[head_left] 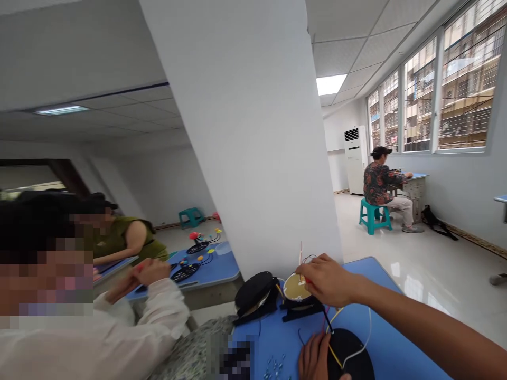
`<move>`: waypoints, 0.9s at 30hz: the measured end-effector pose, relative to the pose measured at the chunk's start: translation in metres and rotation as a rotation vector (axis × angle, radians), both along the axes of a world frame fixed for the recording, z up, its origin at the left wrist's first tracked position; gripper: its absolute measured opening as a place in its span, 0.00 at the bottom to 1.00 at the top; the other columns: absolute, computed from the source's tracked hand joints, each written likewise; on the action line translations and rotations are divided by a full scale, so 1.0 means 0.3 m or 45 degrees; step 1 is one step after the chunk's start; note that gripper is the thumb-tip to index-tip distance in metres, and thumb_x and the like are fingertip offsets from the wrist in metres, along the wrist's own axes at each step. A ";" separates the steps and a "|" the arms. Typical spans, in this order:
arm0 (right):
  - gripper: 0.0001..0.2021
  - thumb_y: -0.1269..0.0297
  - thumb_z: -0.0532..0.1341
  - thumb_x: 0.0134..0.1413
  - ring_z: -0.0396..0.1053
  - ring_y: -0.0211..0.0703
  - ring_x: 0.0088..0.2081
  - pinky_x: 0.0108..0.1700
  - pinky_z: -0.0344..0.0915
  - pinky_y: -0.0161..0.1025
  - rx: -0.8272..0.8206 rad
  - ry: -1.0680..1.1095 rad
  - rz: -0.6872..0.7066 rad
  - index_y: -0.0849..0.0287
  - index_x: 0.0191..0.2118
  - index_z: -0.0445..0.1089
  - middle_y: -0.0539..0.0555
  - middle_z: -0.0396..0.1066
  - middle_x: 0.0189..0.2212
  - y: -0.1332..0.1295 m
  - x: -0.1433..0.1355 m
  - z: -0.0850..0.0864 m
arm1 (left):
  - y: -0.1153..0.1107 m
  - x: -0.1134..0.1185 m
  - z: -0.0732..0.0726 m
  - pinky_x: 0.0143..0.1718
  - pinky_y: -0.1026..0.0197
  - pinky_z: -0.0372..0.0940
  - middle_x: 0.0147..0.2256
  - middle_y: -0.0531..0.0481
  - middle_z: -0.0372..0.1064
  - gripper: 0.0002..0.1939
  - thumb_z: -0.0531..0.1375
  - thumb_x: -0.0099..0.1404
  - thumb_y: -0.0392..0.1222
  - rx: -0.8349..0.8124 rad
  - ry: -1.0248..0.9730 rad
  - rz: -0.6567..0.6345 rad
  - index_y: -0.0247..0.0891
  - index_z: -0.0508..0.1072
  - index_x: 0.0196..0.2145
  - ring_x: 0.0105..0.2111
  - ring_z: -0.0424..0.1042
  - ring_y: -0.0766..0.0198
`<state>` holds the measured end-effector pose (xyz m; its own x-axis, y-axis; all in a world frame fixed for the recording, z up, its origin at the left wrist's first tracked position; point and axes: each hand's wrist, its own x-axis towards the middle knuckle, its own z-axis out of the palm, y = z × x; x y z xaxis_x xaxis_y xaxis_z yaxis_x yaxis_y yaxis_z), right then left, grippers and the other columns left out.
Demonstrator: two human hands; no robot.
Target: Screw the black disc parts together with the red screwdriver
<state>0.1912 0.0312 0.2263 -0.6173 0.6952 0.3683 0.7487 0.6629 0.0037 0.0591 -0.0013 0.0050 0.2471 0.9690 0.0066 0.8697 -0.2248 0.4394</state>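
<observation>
My right hand (327, 279) reaches in from the right and pinches a small red-tipped part over a round tan disc (295, 287) set on a black stand (301, 310). Thin wires (348, 338) in white, yellow and red run from the disc down to a flat black round disc (350, 354). My left hand (315, 359) rests on that black disc at the bottom edge. A second black round part (253, 293) leans on a stand just left of the tan disc. All of it sits on a blue table (388, 295).
A wide white pillar (253, 137) stands right behind the table. Small clear screws (275, 367) lie near the front edge. A person in white (119, 332) sits close at the left; others work at blue desks (214, 266) behind. A person sits on a teal stool (374, 214) by the windows.
</observation>
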 end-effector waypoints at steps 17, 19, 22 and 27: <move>0.11 0.72 0.53 0.61 0.72 0.50 0.42 0.52 0.58 0.51 -0.044 0.220 -0.021 0.59 0.48 0.63 0.60 0.74 0.42 -0.004 0.026 -0.053 | 0.057 -0.005 -0.064 0.59 0.44 0.55 0.54 0.38 0.67 0.54 0.62 0.43 0.75 -0.032 -0.274 -0.056 0.40 0.64 0.61 0.55 0.63 0.42; 0.16 0.72 0.53 0.61 0.70 0.47 0.49 0.50 0.62 0.44 -0.064 0.181 0.054 0.56 0.54 0.61 0.60 0.70 0.51 -0.007 0.040 -0.039 | 0.058 -0.005 -0.067 0.58 0.43 0.56 0.54 0.38 0.68 0.55 0.60 0.42 0.77 -0.030 -0.280 -0.062 0.41 0.64 0.61 0.55 0.63 0.41; 0.16 0.72 0.54 0.61 0.71 0.44 0.45 0.46 0.63 0.39 -0.084 0.101 0.074 0.56 0.53 0.61 0.57 0.72 0.48 -0.007 0.048 -0.025 | 0.057 -0.005 -0.058 0.58 0.43 0.55 0.54 0.37 0.67 0.55 0.59 0.43 0.77 -0.043 -0.274 -0.070 0.41 0.63 0.62 0.55 0.63 0.41; 0.07 0.70 0.53 0.62 0.72 0.53 0.34 0.46 0.61 0.51 -0.008 0.088 -0.120 0.61 0.43 0.65 0.59 0.74 0.32 0.001 0.020 -0.042 | 0.048 -0.004 -0.027 0.60 0.45 0.53 0.54 0.38 0.66 0.54 0.62 0.42 0.75 -0.090 -0.284 -0.059 0.42 0.63 0.62 0.56 0.61 0.43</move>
